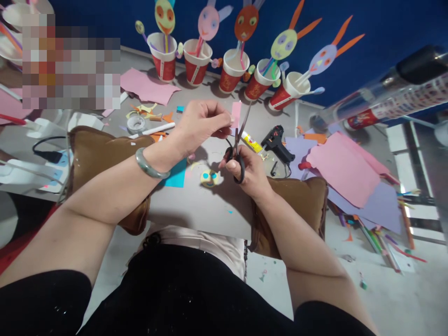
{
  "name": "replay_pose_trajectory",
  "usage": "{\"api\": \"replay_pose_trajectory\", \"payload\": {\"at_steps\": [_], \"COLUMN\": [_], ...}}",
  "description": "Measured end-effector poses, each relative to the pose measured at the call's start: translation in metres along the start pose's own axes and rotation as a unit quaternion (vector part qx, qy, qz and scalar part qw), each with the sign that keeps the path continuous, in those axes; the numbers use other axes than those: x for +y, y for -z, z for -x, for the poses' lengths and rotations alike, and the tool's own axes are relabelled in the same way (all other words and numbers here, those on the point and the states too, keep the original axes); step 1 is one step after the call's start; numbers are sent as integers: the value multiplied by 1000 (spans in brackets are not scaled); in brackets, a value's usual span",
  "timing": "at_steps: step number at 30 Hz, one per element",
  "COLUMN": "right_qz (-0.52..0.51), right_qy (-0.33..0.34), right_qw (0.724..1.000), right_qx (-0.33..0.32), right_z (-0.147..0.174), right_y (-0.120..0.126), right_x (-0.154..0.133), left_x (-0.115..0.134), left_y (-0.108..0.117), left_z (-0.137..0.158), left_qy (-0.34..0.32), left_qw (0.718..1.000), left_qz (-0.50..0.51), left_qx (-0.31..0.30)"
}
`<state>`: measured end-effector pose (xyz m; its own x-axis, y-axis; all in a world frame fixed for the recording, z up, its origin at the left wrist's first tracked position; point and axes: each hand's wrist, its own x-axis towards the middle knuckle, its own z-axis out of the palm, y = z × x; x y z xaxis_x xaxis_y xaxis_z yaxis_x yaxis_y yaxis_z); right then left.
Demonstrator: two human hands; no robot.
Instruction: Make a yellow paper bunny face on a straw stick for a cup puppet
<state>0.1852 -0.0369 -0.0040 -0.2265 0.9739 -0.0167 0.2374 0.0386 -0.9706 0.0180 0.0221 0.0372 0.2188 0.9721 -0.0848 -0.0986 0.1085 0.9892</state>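
Between thumb and fingertips, my left hand (205, 123) pinches a small strip of pink paper (236, 114). My right hand (251, 172) is wrapped round black-handled scissors (239, 144), their blades pointing away from me, parted and right beside the strip. Whether the blades touch the paper, I cannot tell. Below the hands, a round yellow paper face (209, 178) with blue eyes lies on the table. A sheet of blue paper (177, 175) is partly hidden under my left forearm.
Several red paper cups (229, 77) with paper rabbit faces line the back. A black glue gun (279, 143) and a yellow glue stick (252, 141) lie right of centre. Pink paper (346, 168) covers the right side. Brown cushions (294, 205) sit under both forearms.
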Motion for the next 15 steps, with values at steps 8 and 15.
{"api": "replay_pose_trajectory", "payload": {"at_steps": [8, 15], "right_qz": [-14, -17], "right_qy": [-2, -11], "right_qw": [1000, 1000], "right_qx": [-5, -6], "right_z": [-1, -2], "right_y": [0, 0], "right_x": [2, 3], "left_x": [-3, -4], "left_y": [-1, 0], "left_z": [-1, -1], "left_qy": [7, -5], "left_qw": [1000, 1000], "left_qz": [6, 0], "left_qx": [-1, -12]}}
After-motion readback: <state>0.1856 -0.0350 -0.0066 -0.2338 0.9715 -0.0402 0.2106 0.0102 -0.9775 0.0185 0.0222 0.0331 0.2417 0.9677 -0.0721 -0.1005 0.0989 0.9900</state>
